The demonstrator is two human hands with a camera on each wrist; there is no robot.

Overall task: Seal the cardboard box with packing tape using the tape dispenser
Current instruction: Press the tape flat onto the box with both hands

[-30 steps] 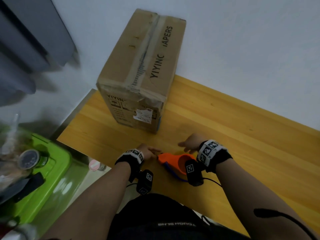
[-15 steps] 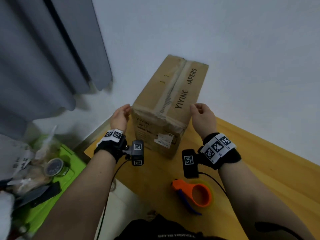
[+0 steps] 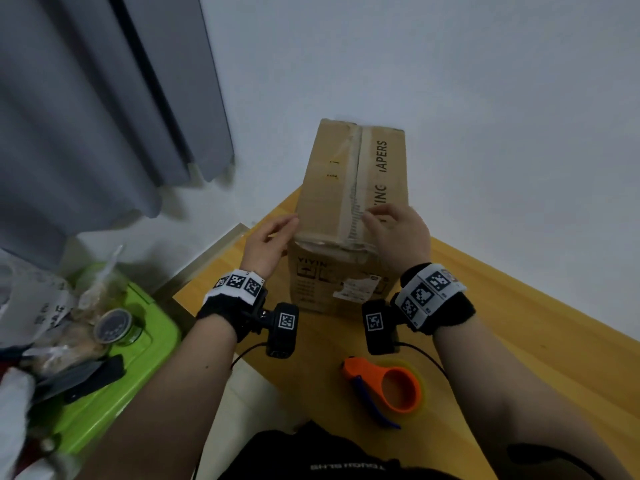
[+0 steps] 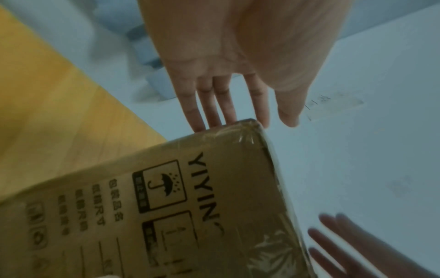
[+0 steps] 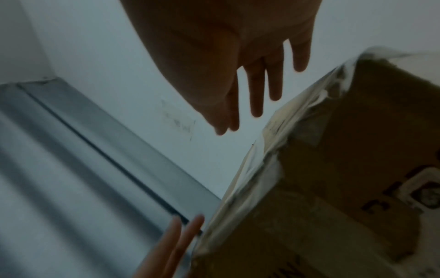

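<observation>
A tall cardboard box (image 3: pixel 332 202) printed YIYING stands on the yellow wooden table (image 3: pixel 519 341), with old clear tape (image 3: pixel 358 188) along its top seam. My left hand (image 3: pixel 268 239) is open, its straight fingers against the box's left upper edge (image 4: pixel 238 135). Over the near top of the box my right hand (image 3: pixel 394 230) hovers open, fingers spread above the seam (image 5: pixel 309 105). The orange tape dispenser (image 3: pixel 388 386) with a blue handle lies on the table near me, behind both wrists, untouched.
A green plastic bin (image 3: pixel 114 386) with bags, a round tin and dark items sits left of the table. Grey curtains (image 3: pixel 86 116) hang at the far left. A white wall (image 3: pixel 485 98) stands close behind the box. Bare tabletop extends to the right.
Both hands left the dispenser on the table and rose to the box. Since half a second ago the right hand has slid from the box's right corner onto its top.
</observation>
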